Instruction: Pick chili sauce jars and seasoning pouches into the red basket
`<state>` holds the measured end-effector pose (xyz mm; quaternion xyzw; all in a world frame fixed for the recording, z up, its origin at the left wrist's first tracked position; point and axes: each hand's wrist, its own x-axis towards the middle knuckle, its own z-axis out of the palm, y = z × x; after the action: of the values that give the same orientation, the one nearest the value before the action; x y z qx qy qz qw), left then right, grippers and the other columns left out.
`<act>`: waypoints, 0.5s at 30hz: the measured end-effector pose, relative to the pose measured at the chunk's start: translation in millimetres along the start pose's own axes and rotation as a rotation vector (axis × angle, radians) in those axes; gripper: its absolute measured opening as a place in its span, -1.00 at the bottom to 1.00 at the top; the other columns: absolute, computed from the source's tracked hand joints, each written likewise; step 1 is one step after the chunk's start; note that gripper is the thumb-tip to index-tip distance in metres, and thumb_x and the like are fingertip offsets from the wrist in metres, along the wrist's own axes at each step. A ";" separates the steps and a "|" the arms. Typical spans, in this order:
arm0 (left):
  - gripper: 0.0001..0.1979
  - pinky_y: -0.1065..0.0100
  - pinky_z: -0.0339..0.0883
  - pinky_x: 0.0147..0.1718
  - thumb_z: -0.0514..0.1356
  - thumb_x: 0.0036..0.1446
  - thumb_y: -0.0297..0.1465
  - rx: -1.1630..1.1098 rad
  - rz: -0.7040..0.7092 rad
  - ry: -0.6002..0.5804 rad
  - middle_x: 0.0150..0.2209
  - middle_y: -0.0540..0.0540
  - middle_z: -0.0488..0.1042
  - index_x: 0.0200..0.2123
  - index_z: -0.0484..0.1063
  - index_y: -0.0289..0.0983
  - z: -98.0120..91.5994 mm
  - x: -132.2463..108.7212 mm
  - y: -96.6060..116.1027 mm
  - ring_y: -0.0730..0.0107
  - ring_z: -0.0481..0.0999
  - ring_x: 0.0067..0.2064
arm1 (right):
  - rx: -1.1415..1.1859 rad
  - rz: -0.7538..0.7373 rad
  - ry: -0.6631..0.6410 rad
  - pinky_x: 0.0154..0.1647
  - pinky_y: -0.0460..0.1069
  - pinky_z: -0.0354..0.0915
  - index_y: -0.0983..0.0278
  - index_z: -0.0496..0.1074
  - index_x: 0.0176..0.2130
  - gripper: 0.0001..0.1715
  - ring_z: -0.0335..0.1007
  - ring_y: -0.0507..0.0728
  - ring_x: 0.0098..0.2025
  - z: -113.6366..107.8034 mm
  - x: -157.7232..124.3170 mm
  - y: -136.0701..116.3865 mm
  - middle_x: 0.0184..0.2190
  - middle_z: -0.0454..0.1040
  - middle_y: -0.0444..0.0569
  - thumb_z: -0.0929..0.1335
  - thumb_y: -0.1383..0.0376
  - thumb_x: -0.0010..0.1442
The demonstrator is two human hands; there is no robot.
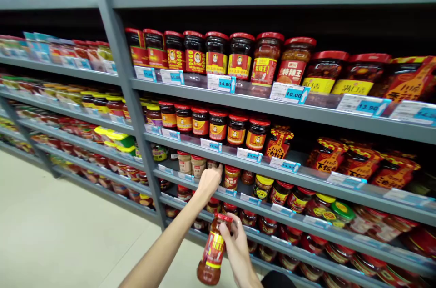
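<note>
My left hand (208,182) reaches up to the third shelf from the top in this bay and closes round a small jar (213,165) there, mostly hidden by the fingers. Beside it stand a red-lidded jar (232,177) and two pale-labelled jars (191,164). Lower down, my right hand (235,243) grips a tall red sauce bottle (214,251) with a red and yellow label near its neck, tilted, in front of the lower shelves.
Grey metal shelving (238,99) runs across the view, packed with red-lidded sauce jars (218,54), red pouches (361,161) and blue-and-white price tags (289,93). A grey upright post (124,79) divides two bays. Pale floor tiles (61,229) lie at lower left.
</note>
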<state>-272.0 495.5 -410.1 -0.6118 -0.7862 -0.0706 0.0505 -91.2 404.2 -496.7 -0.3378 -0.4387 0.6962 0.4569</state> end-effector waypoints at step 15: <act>-0.67 0.20 0.35 -0.12 -0.01 0.36 -0.58 0.103 0.125 -0.042 -0.07 -0.49 0.60 -0.04 0.55 -0.46 -1.6 -11.3 -1.7 0.00 0.63 0.02 | -0.016 0.028 -0.090 -0.13 0.15 0.56 0.16 0.40 0.05 -0.25 0.63 0.30 -0.10 -0.3 2.2 5.7 -0.06 0.61 0.05 0.57 -0.12 0.02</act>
<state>-270.8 484.1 -410.5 -0.6578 -0.7499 -0.0138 0.0696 -93.7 405.2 -502.3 -0.3162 -0.4594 0.7135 0.4241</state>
